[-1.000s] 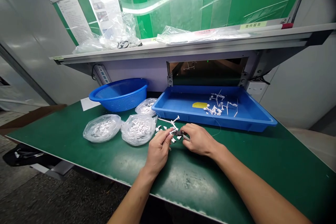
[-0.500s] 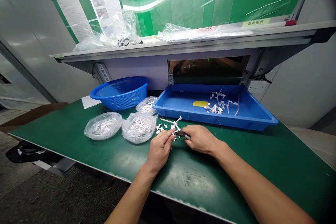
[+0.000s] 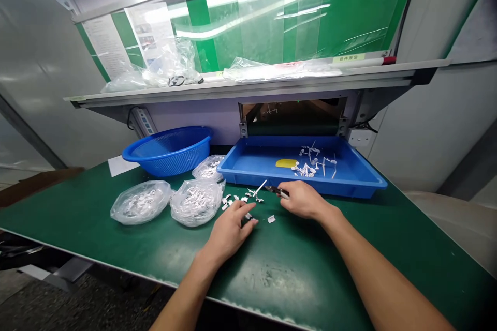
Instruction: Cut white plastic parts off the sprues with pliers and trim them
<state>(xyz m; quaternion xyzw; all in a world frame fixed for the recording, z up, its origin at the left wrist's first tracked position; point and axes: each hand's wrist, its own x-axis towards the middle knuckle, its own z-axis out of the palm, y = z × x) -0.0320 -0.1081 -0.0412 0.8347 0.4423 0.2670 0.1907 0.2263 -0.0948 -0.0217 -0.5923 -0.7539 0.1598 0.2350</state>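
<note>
Green anti-static workbench mat [image 3: 295, 274] under two separated hands: right hand [image 3: 301, 200] pinching a slim black-and-silver hand tool [image 3: 276, 191], left hand [image 3: 229, 232] beside small white moulded plastic pieces [image 3: 233, 202], its grip unclear. Pieces probably light, stiff and brittle; safest held by their thicker bodies.

Right hand [image 3: 303, 200] grips small cutters [image 3: 275, 191] — left hand [image 3: 229, 234] beside white plastic pieces [image 3: 234, 201]

A blue mesh basket [image 3: 167, 152] sits on the green tabletop [image 3: 295, 289] beside a sheet of paper [image 3: 121, 166] and three clear plastic bags [image 3: 140, 202] of white parts. A shallow blue tray [image 3: 303, 190] holds white plastic runners [image 3: 308, 168] and a yellow patch [image 3: 286, 163]; a power strip [image 3: 143, 121] sits under the metal shelf [image 3: 233, 90].
</note>
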